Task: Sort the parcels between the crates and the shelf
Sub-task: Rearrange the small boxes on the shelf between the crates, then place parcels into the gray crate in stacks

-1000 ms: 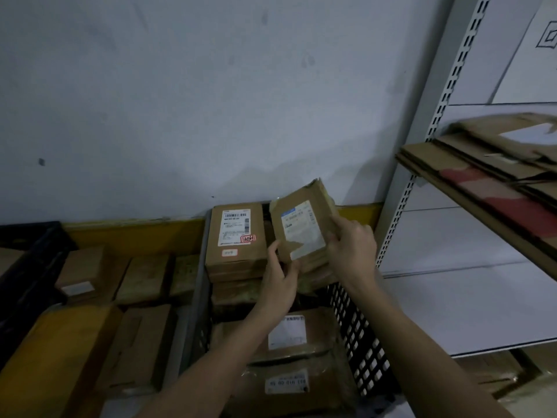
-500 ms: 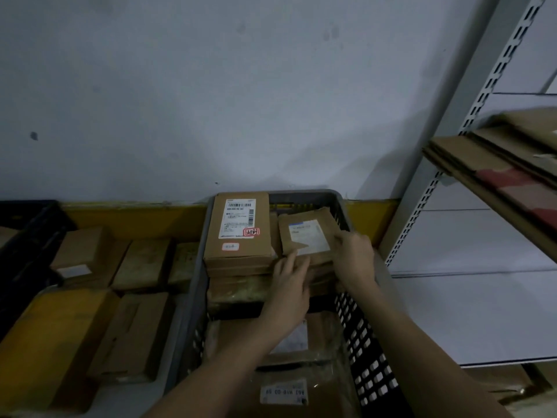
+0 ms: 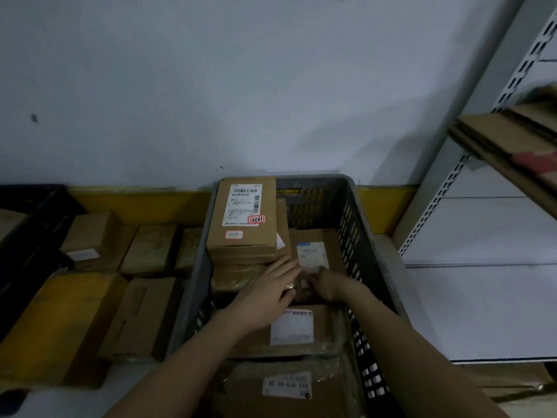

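Small parcel (image 3: 313, 251): brown, white label up, lying flat in the far right part of the grey crate (image 3: 358, 236), just beyond the fingertips of both hands.
Left hand (image 3: 271, 289): fingers (image 3: 286, 271) nearly straight, lying flat against the near left edge of the small parcel; nothing gripped.
Right hand (image 3: 327, 285): fingers curled down at the near edge of the small parcel, tips hidden; cannot tell whether they pinch it.
Tall stack (image 3: 242, 224): barcode-labelled box on top, just left of the left fingers, touching the small parcel's left side.
Near parcels (image 3: 291, 327): two labelled ones under the forearms, nearer than the fingers, inside the same crate.
Loose boxes (image 3: 147, 251): brown, well left of the left fingers, outside the crate.
Black crate (image 3: 33, 233): far left edge.
Shelf (image 3: 482, 206): white metal, right of the right fingers; flattened cardboard (image 3: 506, 137) on its upper level.
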The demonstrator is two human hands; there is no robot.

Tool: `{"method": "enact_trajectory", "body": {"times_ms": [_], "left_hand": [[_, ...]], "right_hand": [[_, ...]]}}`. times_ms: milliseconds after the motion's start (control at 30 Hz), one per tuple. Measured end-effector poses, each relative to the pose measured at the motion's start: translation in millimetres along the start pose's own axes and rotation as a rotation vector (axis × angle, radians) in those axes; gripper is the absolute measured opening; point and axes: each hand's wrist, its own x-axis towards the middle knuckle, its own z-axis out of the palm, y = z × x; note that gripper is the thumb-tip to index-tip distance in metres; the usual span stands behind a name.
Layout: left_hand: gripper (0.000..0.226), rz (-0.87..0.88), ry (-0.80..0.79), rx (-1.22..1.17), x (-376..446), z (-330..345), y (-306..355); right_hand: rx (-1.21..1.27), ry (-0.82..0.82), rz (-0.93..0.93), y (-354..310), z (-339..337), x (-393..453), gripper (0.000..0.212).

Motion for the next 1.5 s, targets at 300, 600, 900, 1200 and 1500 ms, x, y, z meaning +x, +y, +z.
{"method": "enact_trajectory", "body": {"times_ms": [300,600,900,1200,1500], "left_hand": [[0.049,-0.025,0.039,-0.008,-2,3,-8],[0.049,-0.115,-0.010,-0.215,-5,-21,5],[0.031,-0.115,0.421,-0.230,-71,-91,0],[0.026,-0.477,0.634,-0.416,-179,-78,-89],[0.039,-0.745,0.518,-0.666,-230,-23,-164]], "right_hand": [[0.137,0.048,0.002,3,23,32,0.062],[0.577,0.581,-0.054,-15,-15,-41,0.046],[0.795,0.882,-0.372,-84,-59,-133,0.014],[0.856,0.617,-0.550,-210,-28,-153,0.016],[1.019,0.388,-0.349,-359,64,-92,0.022]]}}
